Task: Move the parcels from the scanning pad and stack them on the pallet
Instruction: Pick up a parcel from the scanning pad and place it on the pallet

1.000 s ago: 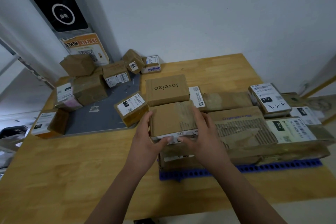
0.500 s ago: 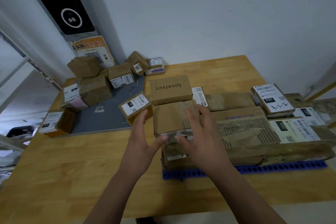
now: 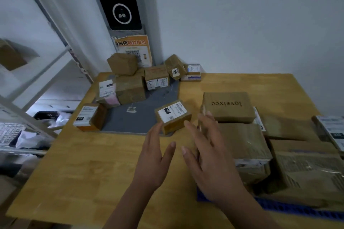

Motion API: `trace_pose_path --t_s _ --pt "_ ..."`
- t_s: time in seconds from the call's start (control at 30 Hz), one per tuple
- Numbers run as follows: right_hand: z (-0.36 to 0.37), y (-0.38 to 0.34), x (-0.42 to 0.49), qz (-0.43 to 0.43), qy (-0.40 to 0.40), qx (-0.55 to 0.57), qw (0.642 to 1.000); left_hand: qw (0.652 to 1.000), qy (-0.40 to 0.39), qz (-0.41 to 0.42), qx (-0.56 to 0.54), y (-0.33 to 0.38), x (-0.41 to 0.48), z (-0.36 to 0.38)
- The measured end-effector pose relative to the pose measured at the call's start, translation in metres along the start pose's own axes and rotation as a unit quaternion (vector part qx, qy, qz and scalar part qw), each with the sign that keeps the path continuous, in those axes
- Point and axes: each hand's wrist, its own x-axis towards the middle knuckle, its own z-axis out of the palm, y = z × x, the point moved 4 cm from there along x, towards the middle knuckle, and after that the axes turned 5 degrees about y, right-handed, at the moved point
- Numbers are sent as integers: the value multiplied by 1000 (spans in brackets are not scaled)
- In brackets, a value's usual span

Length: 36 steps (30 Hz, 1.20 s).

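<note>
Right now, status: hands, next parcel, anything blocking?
Left hand and right hand open, empty, over the table. Nearest labelled parcel on the scanning pad corner, ungripped. Nothing between hands and it; pallet stack to the right.

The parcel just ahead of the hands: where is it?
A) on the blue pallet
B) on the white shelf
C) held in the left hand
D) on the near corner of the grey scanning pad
D: the parcel rests on the grey scanning pad, at its near corner.

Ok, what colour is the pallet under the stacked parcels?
The pallet is blue, clearest along its near edge in the head view.
</note>
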Motion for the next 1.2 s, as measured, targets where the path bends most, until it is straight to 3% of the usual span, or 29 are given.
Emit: trace_pose_path --t_s 0.1,0.3,0.53,0.83,0.97,1.2 --pt "39 -22 21 -3 -36 6 999 1000 -4 -23 -2 -35 18 -17" --pt "127 -20 73 149 -152 -7 977 996 -35 -82 -2 -111 65 -44" --pt "213 51 124 260 -161 -117 945 983 -145 -112 11 -184 122 -18" --pt "227 138 176 422 -77 -96 898 956 -270 -106 -46 -202 177 51" --pt "233 162 185 479 -68 -66 873 946 -297 -114 -62 -205 181 69" --pt "237 154 176 491 -68 -99 863 934 -295 -149 -135 -204 179 88"
